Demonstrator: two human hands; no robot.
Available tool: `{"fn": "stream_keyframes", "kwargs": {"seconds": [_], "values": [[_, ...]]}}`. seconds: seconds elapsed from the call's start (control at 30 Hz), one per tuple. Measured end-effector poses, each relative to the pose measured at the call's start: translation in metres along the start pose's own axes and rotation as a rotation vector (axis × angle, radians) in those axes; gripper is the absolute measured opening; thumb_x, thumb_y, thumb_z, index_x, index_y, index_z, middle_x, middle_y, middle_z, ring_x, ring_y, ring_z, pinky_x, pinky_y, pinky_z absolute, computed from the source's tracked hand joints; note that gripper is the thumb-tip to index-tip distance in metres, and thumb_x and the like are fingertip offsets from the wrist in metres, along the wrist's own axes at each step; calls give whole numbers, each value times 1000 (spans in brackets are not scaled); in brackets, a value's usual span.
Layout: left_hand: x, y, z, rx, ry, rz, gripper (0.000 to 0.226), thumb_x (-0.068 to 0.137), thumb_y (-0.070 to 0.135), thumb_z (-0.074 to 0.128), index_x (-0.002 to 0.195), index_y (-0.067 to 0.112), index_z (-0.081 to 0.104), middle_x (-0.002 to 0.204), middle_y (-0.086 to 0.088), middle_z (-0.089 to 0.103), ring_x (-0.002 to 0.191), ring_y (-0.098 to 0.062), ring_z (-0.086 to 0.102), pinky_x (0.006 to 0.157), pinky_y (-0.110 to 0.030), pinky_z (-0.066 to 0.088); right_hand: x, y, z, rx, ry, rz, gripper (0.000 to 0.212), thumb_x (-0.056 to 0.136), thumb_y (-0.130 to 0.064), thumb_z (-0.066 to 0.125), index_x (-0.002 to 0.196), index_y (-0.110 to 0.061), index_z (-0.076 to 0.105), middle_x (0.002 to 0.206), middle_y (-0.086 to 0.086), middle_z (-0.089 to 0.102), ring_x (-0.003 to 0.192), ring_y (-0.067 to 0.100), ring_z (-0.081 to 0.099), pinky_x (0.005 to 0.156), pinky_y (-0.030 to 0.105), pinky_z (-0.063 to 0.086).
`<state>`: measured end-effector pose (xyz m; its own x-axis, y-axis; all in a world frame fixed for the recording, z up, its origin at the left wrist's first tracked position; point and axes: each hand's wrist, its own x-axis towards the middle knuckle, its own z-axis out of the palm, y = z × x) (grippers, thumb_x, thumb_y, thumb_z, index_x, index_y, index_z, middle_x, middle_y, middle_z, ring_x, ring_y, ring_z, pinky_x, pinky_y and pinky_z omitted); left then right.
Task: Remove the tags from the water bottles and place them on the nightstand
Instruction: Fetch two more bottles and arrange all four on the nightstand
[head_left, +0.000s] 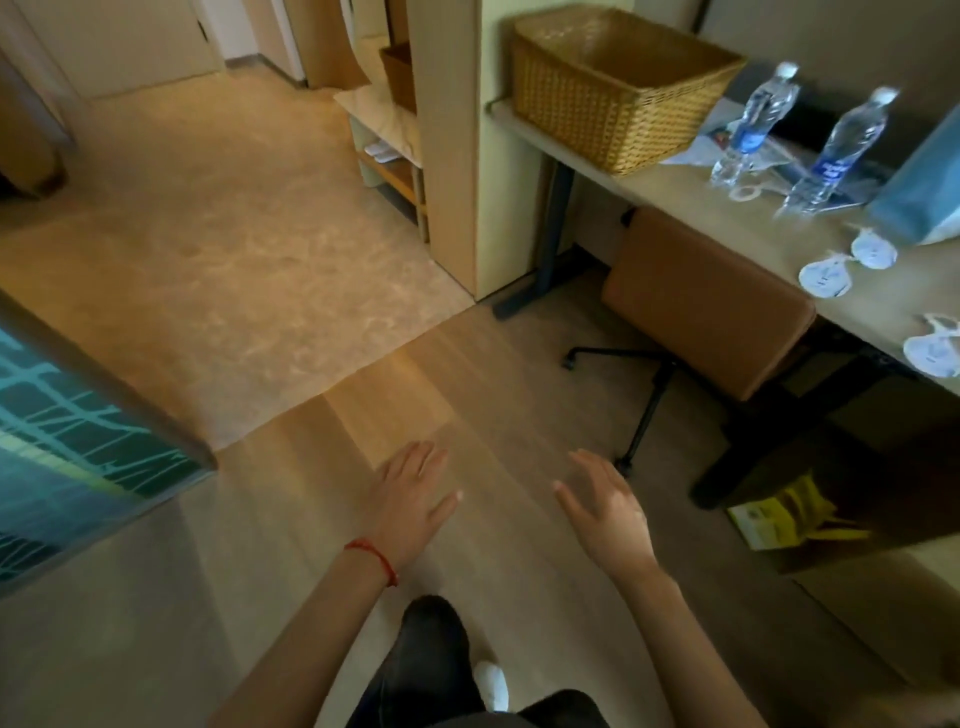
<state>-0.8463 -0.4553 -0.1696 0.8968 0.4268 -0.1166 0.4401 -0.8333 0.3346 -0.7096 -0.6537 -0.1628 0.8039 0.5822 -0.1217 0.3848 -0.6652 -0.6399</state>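
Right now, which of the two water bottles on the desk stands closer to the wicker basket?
The left bottle, beside the wicker basket; the other bottle stands farther right, next to the blue bag.

Table carries: wicker basket, two upright water bottles, three white tags, blue bag.

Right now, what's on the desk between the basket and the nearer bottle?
Head view: the other bottle stands between the basket and the nearer bottle, on papers, with a small ring on the desk by its base.
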Motion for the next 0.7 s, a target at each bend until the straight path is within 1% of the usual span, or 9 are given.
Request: {"fn": "stream_keyframes", "kwargs": {"seconds": [0.13, 0.23, 0.33, 0.47, 0.63, 0.7], "values": [[79, 12, -5, 8, -14, 132, 54, 91, 43, 43, 137, 15, 34, 149, -8, 30, 139, -22, 21, 111, -37, 21, 47, 13, -15, 9, 81, 83, 47, 90, -43, 52, 133, -25, 43, 142, -4, 42, 132, 14, 37, 103, 31, 34], [144, 22, -7, 13, -18, 235, 53, 91, 44, 43, 136, 17, 37, 148, -7, 32, 138, -21, 23, 111, -38, 23, 86, 25, -25, 32, 138, 161, 49, 89, -44, 51, 133, -24, 43, 142, -3, 43, 130, 14, 40, 104, 32, 36], [211, 31, -15, 10, -25, 339, 53, 90, 45, 43, 136, 17, 37, 148, -6, 33, 138, -21, 24, 111, -38, 25, 129, 29, -36, 39, 207, 228, 49, 89, -46, 51, 133, -25, 42, 142, -3, 43, 129, 14, 41, 102, 33, 39], [291, 40, -31, 33, -37, 431, 54, 91, 46, 41, 137, 19, 34, 149, -5, 31, 139, -20, 23, 112, -38, 26, 183, 28, -52, 65, 321, 337, 50, 88, -48, 52, 132, -28, 42, 140, -5, 44, 128, 14, 42, 99, 32, 40], [369, 58, -44, 52, -76, 542, 55, 91, 46, 42, 137, 18, 35, 149, -4, 30, 139, -20, 22, 112, -40, 27, 231, 27, -73, 77, 433, 375, 49, 87, -48, 53, 131, -28, 43, 138, -6, 46, 125, 11, 44, 97, 27, 39], [390, 69, -46, 28, -67, 573, 54, 90, 44, 46, 136, 16, 38, 148, -6, 34, 139, -21, 25, 112, -39, 27, 244, 30, -82, 86, 463, 397, 49, 87, -48, 53, 131, -27, 44, 138, -7, 47, 124, 10, 44, 95, 25, 39]]}}
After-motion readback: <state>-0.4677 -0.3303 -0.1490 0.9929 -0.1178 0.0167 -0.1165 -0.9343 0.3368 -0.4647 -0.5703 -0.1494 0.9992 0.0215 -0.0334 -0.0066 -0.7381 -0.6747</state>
